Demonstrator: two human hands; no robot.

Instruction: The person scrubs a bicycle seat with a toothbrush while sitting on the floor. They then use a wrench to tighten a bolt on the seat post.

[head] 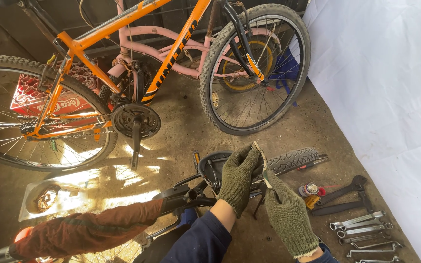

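Note:
Both my hands wear green knit gloves. My left hand (pixel 237 178) is curled, its fingertips pinching the upper end of a thin pale flat strip (pixel 261 160). My right hand (pixel 287 216) grips the strip's lower end just below. The strip stands nearly upright between the hands. Right behind them lie a black bicycle saddle (pixel 209 168) and a knobbly tyre (pixel 293 158) of a bicycle lying on the floor. What the strip is made of I cannot tell.
Another person's arm in a reddish-brown sleeve (pixel 88 231) reaches in from the lower left. An orange bicycle (pixel 123 22) stands ahead, a pink one (pixel 171 41) behind it, beside a red crate (pixel 35 100). Several spanners (pixel 361 226) and a spray can (pixel 309 189) lie at right by a white sheet (pixel 386 87).

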